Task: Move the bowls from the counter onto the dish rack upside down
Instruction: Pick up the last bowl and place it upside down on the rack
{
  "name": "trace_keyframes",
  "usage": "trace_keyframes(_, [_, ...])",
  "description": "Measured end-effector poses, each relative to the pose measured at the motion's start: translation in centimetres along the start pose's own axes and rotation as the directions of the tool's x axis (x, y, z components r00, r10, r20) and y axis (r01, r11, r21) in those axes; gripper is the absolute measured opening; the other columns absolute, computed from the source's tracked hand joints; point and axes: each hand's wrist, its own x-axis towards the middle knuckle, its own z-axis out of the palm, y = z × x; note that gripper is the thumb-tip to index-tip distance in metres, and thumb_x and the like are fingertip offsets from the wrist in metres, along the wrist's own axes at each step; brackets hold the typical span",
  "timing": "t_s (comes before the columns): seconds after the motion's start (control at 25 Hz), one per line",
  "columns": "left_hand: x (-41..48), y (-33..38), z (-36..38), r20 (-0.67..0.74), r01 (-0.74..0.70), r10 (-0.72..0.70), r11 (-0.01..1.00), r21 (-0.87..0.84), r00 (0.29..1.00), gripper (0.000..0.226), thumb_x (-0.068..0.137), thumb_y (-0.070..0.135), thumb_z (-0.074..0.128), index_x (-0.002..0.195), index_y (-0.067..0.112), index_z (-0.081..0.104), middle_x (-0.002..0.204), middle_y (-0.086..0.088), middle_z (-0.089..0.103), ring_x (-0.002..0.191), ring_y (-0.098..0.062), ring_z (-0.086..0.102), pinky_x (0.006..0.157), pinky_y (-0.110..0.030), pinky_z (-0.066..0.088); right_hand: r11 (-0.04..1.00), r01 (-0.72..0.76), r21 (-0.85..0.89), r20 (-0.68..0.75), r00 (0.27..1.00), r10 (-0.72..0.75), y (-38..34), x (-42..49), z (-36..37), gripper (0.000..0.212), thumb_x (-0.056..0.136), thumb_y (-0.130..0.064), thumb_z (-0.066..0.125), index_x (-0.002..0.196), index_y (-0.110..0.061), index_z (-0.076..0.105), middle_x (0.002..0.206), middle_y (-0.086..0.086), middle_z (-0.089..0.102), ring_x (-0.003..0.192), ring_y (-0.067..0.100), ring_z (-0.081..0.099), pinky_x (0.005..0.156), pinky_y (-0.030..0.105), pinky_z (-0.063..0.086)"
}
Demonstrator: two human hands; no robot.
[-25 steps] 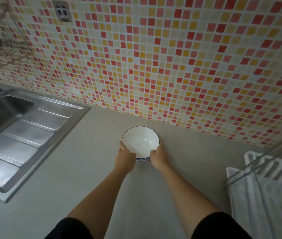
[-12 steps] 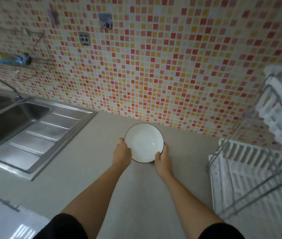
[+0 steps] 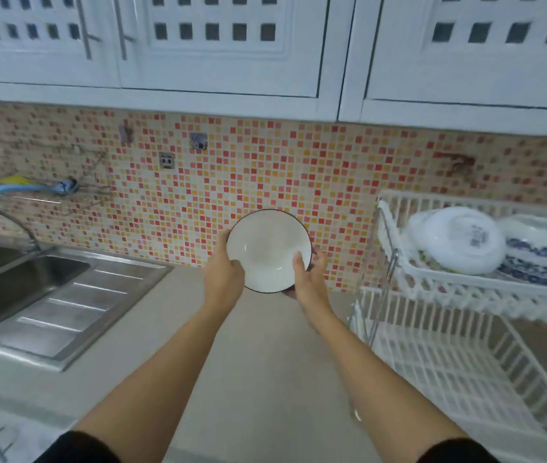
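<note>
A white bowl [image 3: 267, 248] with a dark rim is lifted above the counter, its inside tilted toward me. My left hand [image 3: 223, 274] grips its left edge and my right hand [image 3: 310, 274] grips its right edge, thumb inside the rim. To the right stands a white two-tier dish rack [image 3: 439, 289]. On its upper tier lie a white bowl [image 3: 459, 243] upside down and a blue-patterned bowl [image 3: 542, 253] upside down beside it. The rack's lower tier [image 3: 445, 369] holds nothing that I can see.
A steel sink [image 3: 14, 282] with a ribbed drainboard [image 3: 75, 315] lies at the left, with a curved tap [image 3: 8, 218] behind it. A wire wall shelf [image 3: 75, 192] holds blue and yellow items. White wall cabinets [image 3: 218, 45] hang overhead. The beige counter [image 3: 252, 379] runs between sink and rack.
Both hands have raised the bowl off the counter and tilted its opening toward me. The view has tipped upward, bringing the cabinets and the rack's upper tier with its bowls into sight.
</note>
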Motion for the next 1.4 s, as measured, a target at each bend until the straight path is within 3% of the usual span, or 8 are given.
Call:
trace_keyframes(0.24, [-1.4, 8.3, 0.1, -0.219, -0.284, 0.228, 0.919, -0.274, 0.949, 0.05, 0.087, -0.001, 0.037, 0.131, 0.022, 0.046, 0.106, 0.001, 0.059, 0.085, -0.017, 0.053, 0.067, -0.027, 0.046, 0.978, 0.208, 0.018, -0.06, 0.977, -0.207, -9.9, -0.1, -3.5, 0.02, 0.098, -0.046, 0.03, 0.108, -0.028, 0.029, 0.107, -0.01, 0.045, 0.097, 0.014, 0.056, 0.07, 0.038, 0.059])
trace_keyframes(0.36, [-2.3, 12.9, 1.1, -0.216, -0.371, 0.306, 0.821, -0.434, 0.927, 0.037, 0.09, 0.011, 0.038, 0.123, 0.023, 0.048, 0.104, 0.003, 0.057, 0.089, -0.015, 0.052, 0.069, -0.021, 0.044, 0.972, 0.232, 0.043, -0.075, 0.971, -0.228, -13.4, 0.0, -6.5, 0.058, 0.074, -0.081, 0.03, 0.114, -0.041, 0.04, 0.121, 0.004, 0.051, 0.112, 0.027, 0.056, 0.084, 0.047, 0.057])
trace_keyframes(0.56, [-3.6, 19.6, 5.8, -0.02, -0.269, 0.349, 0.683, -0.679, 0.937, 0.02, 0.09, 0.045, 0.031, 0.097, 0.039, 0.05, 0.122, 0.0, 0.053, 0.116, -0.024, 0.05, 0.095, -0.052, 0.047, 0.97, 0.204, 0.135, 0.001, 0.979, -0.206, -17.7, 0.2, -15.7, 0.076, 0.08, -0.076, 0.034, 0.136, -0.025, 0.044, 0.128, 0.009, 0.056, 0.104, 0.02, 0.062, 0.071, 0.028, 0.06])
trace_keyframes(0.68, [-4.4, 23.4, 9.8, 0.157, -0.18, 0.347, 0.761, -0.623, 0.925, 0.058, 0.082, 0.072, 0.025, 0.118, 0.032, 0.048, 0.149, -0.007, 0.036, 0.136, -0.026, 0.038, 0.11, -0.059, 0.033, 0.969, 0.243, 0.049, 0.059, 0.968, -0.246, -19.4, -0.2, -22.6, 0.103, 0.047, -0.086, 0.06, 0.131, -0.029, 0.05, 0.128, 0.006, 0.058, 0.112, 0.021, 0.06, 0.074, 0.027, 0.058])
trace_keyframes(0.84, [-5.9, 27.1, 15.5, 0.435, -0.136, 0.418, 0.827, -0.545, 0.798, 0.098, 0.057, 0.094, 0.036, 0.13, 0.029, 0.033, 0.145, -0.006, 0.043, 0.131, -0.026, 0.046, 0.108, -0.051, 0.038, 0.911, 0.389, -0.139, 0.038, 0.921, -0.387, -20.0, -1.1, -32.8, 0.095, 0.056, -0.081, 0.061, 0.134, -0.029, 0.047, 0.13, 0.002, 0.059, 0.117, 0.018, 0.059, 0.092, 0.034, 0.055])
trace_keyframes(0.96, [-7.1, 28.6, 19.2, 0.547, -0.209, 0.489, 0.844, -0.495, 0.68, 0.073, 0.059, 0.075, 0.062, 0.107, 0.024, 0.039, 0.11, -0.001, 0.063, 0.1, -0.018, 0.065, 0.089, -0.035, 0.052, 0.833, 0.495, -0.246, 0.13, 0.869, -0.477, -20.7, -1.9, -39.1, 0.089, 0.062, -0.072, 0.066, 0.136, -0.029, 0.042, 0.133, -0.008, 0.055, 0.118, 0.006, 0.059, 0.092, 0.029, 0.054])
trace_keyframes(1.08, [-6.9, 28.7, 21.6, 0.633, -0.207, 0.535, 0.83, -0.518, 0.559, 0.077, 0.06, 0.045, 0.075, 0.126, 0.027, 0.039, 0.124, -0.003, 0.062, 0.105, -0.015, 0.067, 0.081, -0.03, 0.056, 0.807, 0.503, -0.309, 0.258, 0.861, -0.438, -21.2, -2.1, -43.3, 0.098, 0.052, -0.06, 0.081, 0.137, -0.032, 0.04, 0.129, -0.025, 0.054, 0.12, 0.005, 0.057, 0.093, 0.036, 0.054])
trace_keyframes(1.4, [-7.1, 28.3, 27.0, 0.701, -0.712, 0.577, 0.688, -0.141, 0.419, 0.118, 0.056, 0.049, 0.086, 0.149, 0.04, 0.013, 0.15, 0.016, 0.037, 0.138, -0.01, 0.039, 0.115, -0.039, 0.035, 0.246, 0.57, -0.784, 0.525, 0.82, -0.227, -20.2, 1.6, -49.2, 0.134, 0.049, -0.063, 0.081, 0.147, -0.034, -0.005, 0.157, -0.011, 0.013, 0.146, 0.008, 0.014, 0.121, 0.04, 0.015])
